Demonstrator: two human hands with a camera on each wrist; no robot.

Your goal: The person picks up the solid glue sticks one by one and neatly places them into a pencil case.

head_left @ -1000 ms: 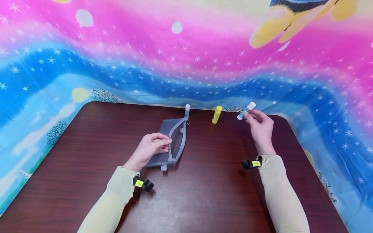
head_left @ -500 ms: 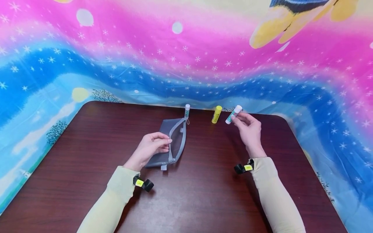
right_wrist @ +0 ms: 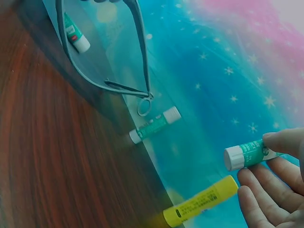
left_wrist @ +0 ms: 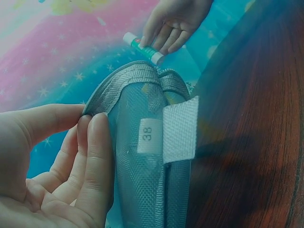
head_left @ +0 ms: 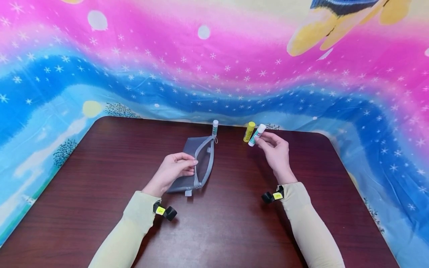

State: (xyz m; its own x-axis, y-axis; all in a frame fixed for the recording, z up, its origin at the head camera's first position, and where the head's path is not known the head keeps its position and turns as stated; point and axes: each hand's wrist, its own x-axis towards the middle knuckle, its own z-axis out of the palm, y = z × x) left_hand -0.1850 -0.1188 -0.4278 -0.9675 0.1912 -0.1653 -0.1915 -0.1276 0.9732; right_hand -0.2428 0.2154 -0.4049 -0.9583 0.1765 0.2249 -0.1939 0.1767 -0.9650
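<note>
My left hand (head_left: 173, 169) pinches the zipper edge of a grey mesh zip pouch (head_left: 192, 145), whose mouth gapes. In the left wrist view the pouch (left_wrist: 137, 190) shows a small tag marked 38. My right hand (head_left: 276, 150) holds a white and green glue stick (head_left: 257, 134) tilted between thumb and fingers, above the table. Just left of it stands a yellow glue stick (head_left: 249, 132), which it partly overlaps in the head view. Another white and green glue stick (head_left: 215, 128) stands behind the pouch's far corner. Through the mesh, the right wrist view shows a glue stick (right_wrist: 77, 38) inside.
The dark wooden table (head_left: 228, 223) carries all of these things. A colourful cloth backdrop (head_left: 161, 67) rises along its far and side edges. A zipper pull ring (right_wrist: 145, 105) hangs at the pouch's corner, close to the standing green glue stick.
My right hand has moved left with its white and green glue stick, from well right of the yellow one to right beside it. My left hand and the pouch have stayed put.
</note>
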